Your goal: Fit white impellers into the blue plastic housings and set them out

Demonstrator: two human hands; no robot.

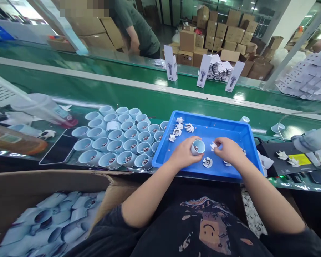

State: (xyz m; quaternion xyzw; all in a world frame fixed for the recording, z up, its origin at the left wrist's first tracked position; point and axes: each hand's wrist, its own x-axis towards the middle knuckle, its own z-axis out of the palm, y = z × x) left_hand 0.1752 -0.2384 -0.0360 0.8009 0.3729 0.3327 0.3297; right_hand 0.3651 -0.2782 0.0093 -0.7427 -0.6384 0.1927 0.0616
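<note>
My left hand [184,153] is wrapped round a light blue cup [198,147], tilted so that its opening with small dark and metallic parts inside shows. To its right, my right hand [226,150] pinches a small white fan wheel [213,146]. Both hands are over a blue tray [203,125]. Further white fan wheels [189,127] lie in the tray's upper left, and another [207,162] lies between the hands near the front. One more is partly hidden under my right wrist.
Rows of light blue cups [117,146] stand left of the tray, beside a dark flat panel [59,150]. A cardboard box [117,192] of cups is at lower left. White cartons [203,71] stand behind the green belt [139,76]. A person [141,32] is beyond.
</note>
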